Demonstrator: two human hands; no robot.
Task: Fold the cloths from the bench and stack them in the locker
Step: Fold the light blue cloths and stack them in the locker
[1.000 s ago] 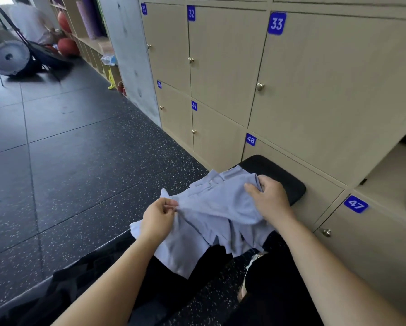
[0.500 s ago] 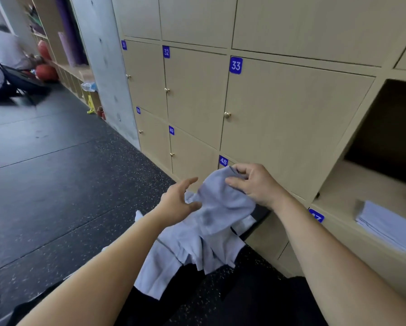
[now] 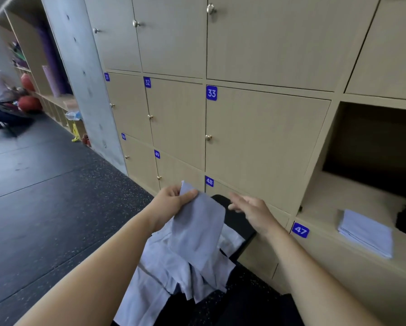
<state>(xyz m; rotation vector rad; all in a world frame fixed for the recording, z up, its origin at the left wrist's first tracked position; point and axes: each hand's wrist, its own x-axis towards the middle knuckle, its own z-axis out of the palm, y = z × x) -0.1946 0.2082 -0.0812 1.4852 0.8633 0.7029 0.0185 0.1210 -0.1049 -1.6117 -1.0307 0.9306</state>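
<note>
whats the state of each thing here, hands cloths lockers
left hand, pinching the top corner of the lifted cloth
right hand, open, holding nothing
lifted cloth, hanging loose over the pile
cloth pile, crumpled on the bench
folded cloths, stacked flat in the open locker
open locker, open, door not in view
locker 33, shut

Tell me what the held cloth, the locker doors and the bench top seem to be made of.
Cloth: thin woven fabric, pale blue-grey, matte; it hangs limp and creases.
Locker doors: likely laminated board, matte, with a faint light wood grain.
Bench: black padded top, probably vinyl; smooth surface, rounded edge.
</note>
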